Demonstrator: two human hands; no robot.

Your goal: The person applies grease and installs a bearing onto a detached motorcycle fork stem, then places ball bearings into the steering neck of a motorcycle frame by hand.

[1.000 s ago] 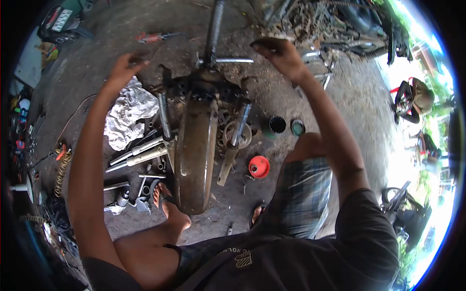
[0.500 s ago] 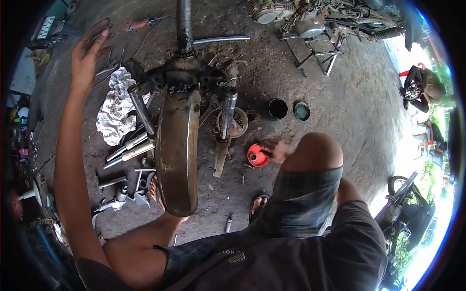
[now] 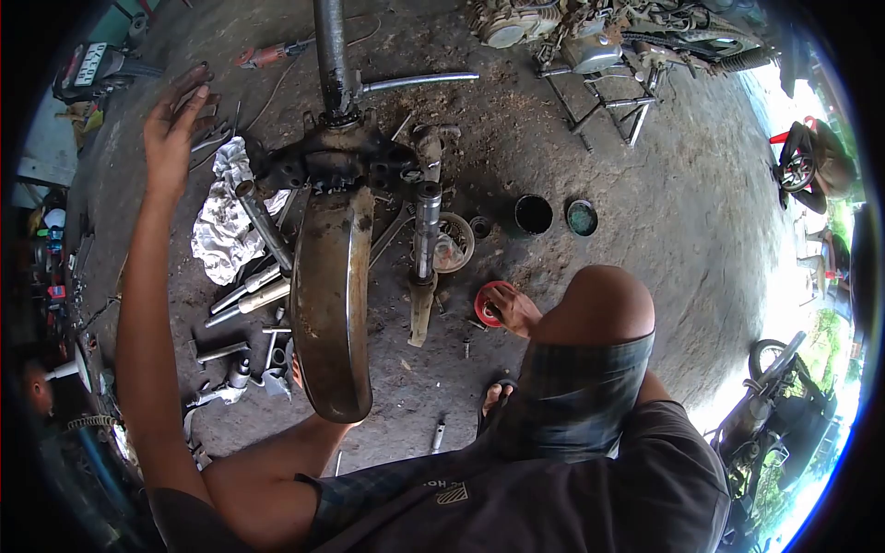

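My left hand [image 3: 175, 134] is raised at the far left with its fingers apart and nothing in them. Low on the right, my right hand [image 3: 516, 311] reaches into a shallow red dish [image 3: 482, 293]. Its fingers bend inward over a small ring in the dish, and the fingertips are partly hidden. Between my legs stands a motorcycle front fender [image 3: 330, 304], below a dark steering clamp [image 3: 336, 161] with a steel stem [image 3: 330, 55]. A shiny fork tube [image 3: 427, 230] stands right of the fender; another fork tube [image 3: 265, 226] slants on its left.
Crumpled silver sheeting [image 3: 224, 230] and loose fork legs [image 3: 247, 300] lie left of the fender. Two dark cups [image 3: 534, 215] and a whitish tub [image 3: 458, 241] sit to the right. An engine [image 3: 516, 28] is at the back, and a parked motorcycle [image 3: 747, 405] at the right.
My right hand has moved left and down into the red dish, its fingers now over the ring. My left hand stays raised. The whole view has shifted slightly.
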